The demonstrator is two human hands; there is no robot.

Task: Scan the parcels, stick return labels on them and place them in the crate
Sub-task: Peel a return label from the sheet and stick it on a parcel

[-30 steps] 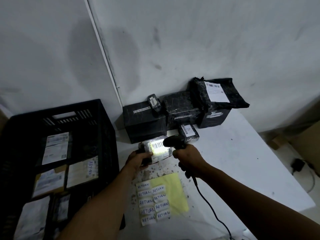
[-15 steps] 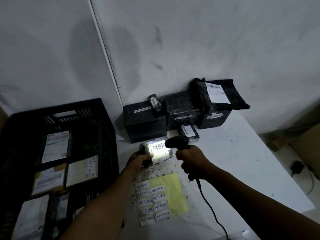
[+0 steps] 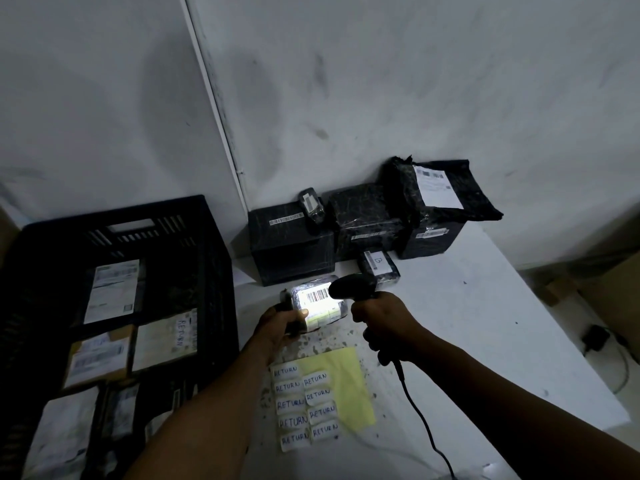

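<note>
- left hand (image 3: pixel 282 323) grips a small parcel (image 3: pixel 317 304) just above the counter (image 3: pixel 467 327), barcode lit.
- right hand (image 3: pixel 382 322) clamps the scanner (image 3: pixel 353 287) beside it.
- crate (image 3: pixel 207 271) at left holds what look like labelled parcels.

Two bare forearms are seen, with no sleeves, gloves, watch or rings worn. The left hand (image 3: pixel 277 325) and right hand (image 3: pixel 382 320) are shown uncovered to the frame's edge.
</note>
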